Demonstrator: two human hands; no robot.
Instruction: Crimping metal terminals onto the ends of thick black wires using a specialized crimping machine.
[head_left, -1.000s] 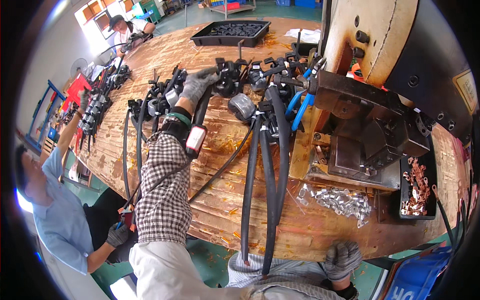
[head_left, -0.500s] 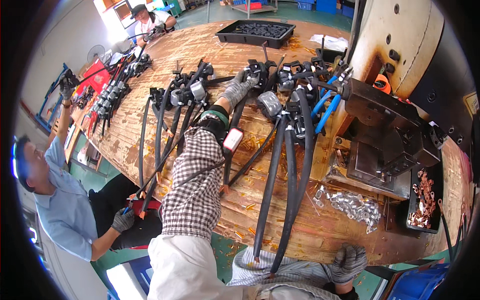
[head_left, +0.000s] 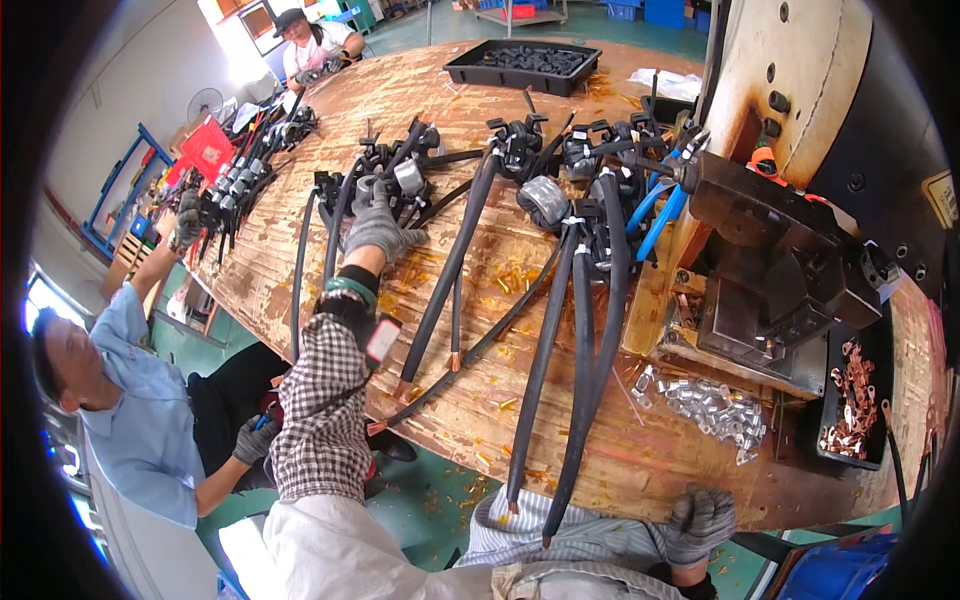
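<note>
My left hand (head_left: 380, 228), in a grey glove, lies palm down on the left bundle of black cables (head_left: 345, 215), just below its taped connectors (head_left: 400, 175). Its fingers curl over the cables, and a grip is not visible. To its right a thick black cable with a bare copper end (head_left: 450, 270) lies free on the wooden table (head_left: 470, 400). A further bundle of black hoses (head_left: 580, 330) runs to the table's near edge. My right hand (head_left: 698, 520), also gloved, rests curled at that near edge with nothing seen in it.
A rusty press machine (head_left: 780, 250) stands on the right, with blue hoses (head_left: 650, 215) beside it. Near it are a pile of silver sleeves (head_left: 710, 410) and a black tray of copper lugs (head_left: 855, 390). Another black tray (head_left: 525, 65) sits far back. A co-worker (head_left: 120, 400) sits left; another person (head_left: 320, 40) sits far back.
My left hand has left the middle connector cluster and moved left and nearer, onto the left cable bundle. The thick cable it held now lies on the table. My right hand has stayed put.
</note>
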